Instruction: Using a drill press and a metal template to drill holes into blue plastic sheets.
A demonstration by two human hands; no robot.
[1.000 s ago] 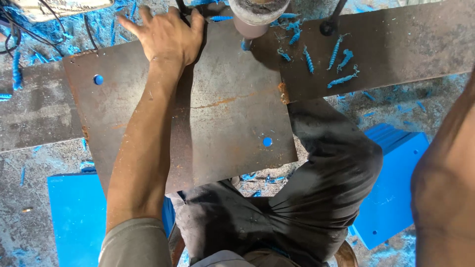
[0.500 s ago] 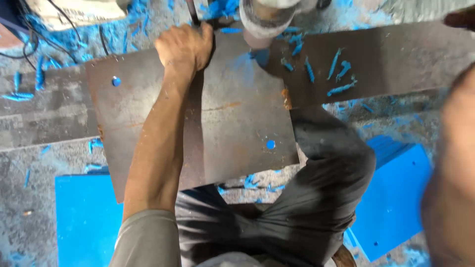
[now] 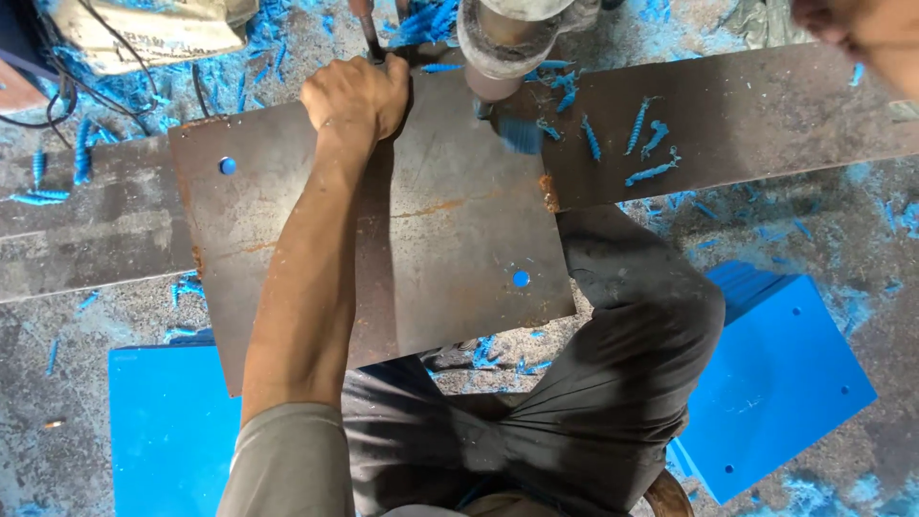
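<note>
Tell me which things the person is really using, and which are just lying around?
In use:
- left hand, gripping the far edge of the steel plate
- drill head, over the plate's far edge

Lying about:
- blue curly shavings on the long steel bar
- blue slabs on the floor
- worn sack

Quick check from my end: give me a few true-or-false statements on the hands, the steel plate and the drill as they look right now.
1. The left hand grips the far edge of the steel plate. True.
2. The drill head stands over the plate's near left corner. False: it is at the far edge, right of the left hand.
3. Blue shavings lie on the steel bar. True.
4. The plate shows no holes. False: blue shows through holes at two corners.
5. The right hand holds the drill head. False: only an arm shows at the top right corner, its hand out of view.
</note>
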